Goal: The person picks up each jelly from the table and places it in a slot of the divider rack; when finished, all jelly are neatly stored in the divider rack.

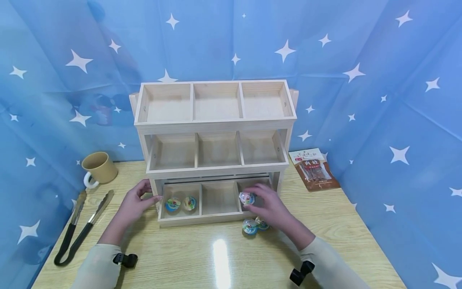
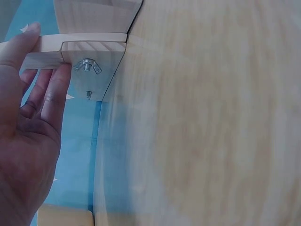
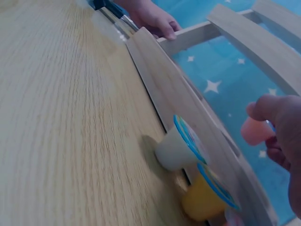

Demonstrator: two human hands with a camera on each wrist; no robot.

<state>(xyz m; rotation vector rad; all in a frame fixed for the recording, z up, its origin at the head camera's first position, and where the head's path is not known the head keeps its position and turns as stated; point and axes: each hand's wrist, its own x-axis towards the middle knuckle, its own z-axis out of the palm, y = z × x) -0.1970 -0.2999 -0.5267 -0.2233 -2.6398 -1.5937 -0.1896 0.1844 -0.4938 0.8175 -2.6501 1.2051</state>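
A wooden three-tier rack (image 1: 215, 126) stands upright, each tray split into three compartments. My left hand (image 1: 138, 200) grips the rack's left side by the bottom tray; in the left wrist view my thumb and fingers lie on opposite sides of the board (image 2: 49, 44). Between the thumb and fingers of my right hand (image 1: 268, 204) is a small pink jelly cup (image 3: 256, 131), held over the bottom tray's right compartment. Two jelly cups, one blue-rimmed (image 1: 173, 204) and one paler (image 1: 189, 203), sit in the bottom left compartment. A white jelly cup (image 3: 175, 149) and an orange jelly cup (image 3: 203, 198) stand on the table before the tray.
On the left are a tan mug (image 1: 101, 167) with a white handle and black-handled tongs (image 1: 73, 241). A brown-and-white snack packet (image 1: 315, 170) lies right of the rack. Blue star-printed cloth (image 1: 361, 100) hangs behind and on both sides of the table (image 1: 173, 257).
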